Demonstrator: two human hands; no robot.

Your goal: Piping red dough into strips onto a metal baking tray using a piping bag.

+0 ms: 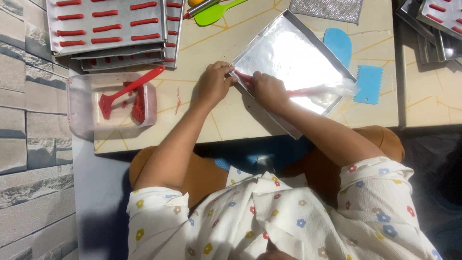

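hands at the near corner of a lined tray

at the far left, a stack of baking trays (108, 29) carries rows of red piped strips. just below it a clear plastic tub (111, 102) smeared with red batter holds a red spatula (126, 91), its handle leaning over the rim. a green spatula (219, 12) lies at the top edge of the pale tabletop (231, 123).

the left hand (212, 84) rests at the near left corner of a square metal tray (288, 60) lined with shiny paper; its grip is pinched on the tip of a clear piping bag (308, 90) with red batter in it, right at the tray's edge. the right hand (268, 90), just beside it and almost touching, is clenched around the same bag, which trails to the right across the tray's lower side.

right of the tray lie a rounded blue scraper (338, 44) and a toothed blue scraper (369, 84), both flat on the tabletop. more metal trays (433, 29) are stacked at the far right.
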